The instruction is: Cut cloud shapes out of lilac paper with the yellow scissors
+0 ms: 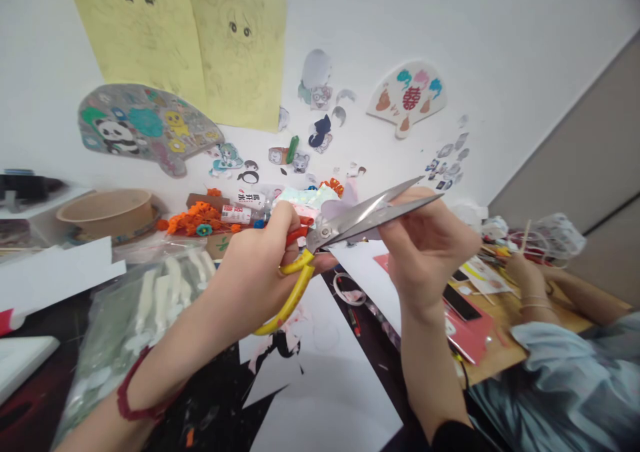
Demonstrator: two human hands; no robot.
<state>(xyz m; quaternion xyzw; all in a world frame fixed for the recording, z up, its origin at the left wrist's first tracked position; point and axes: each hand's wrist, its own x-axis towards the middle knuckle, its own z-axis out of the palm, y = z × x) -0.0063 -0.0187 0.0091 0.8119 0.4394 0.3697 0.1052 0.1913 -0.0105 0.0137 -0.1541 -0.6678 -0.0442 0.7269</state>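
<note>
Fingers (283, 223) grip scissors (326, 231) over a cluttered table (376, 345) by a white wall (345, 12).

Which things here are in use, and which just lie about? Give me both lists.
In use: scissors, held by the left hand; right hand, at the blades; probably the white paper below.
Lying about: tan bowl, orange flowers, plastic bag, labelled bottle.

Shiny metal, matt paper
The scissor blades (361, 216) look like smooth, glossy metal, their handles (295, 299) like plastic; the paper sheet (330, 392) is matt, the bag (95, 365) glossy clear plastic, the co-worker's garment (565, 359) creased cloth, the tan tabletop (503, 365) wood-like.
</note>
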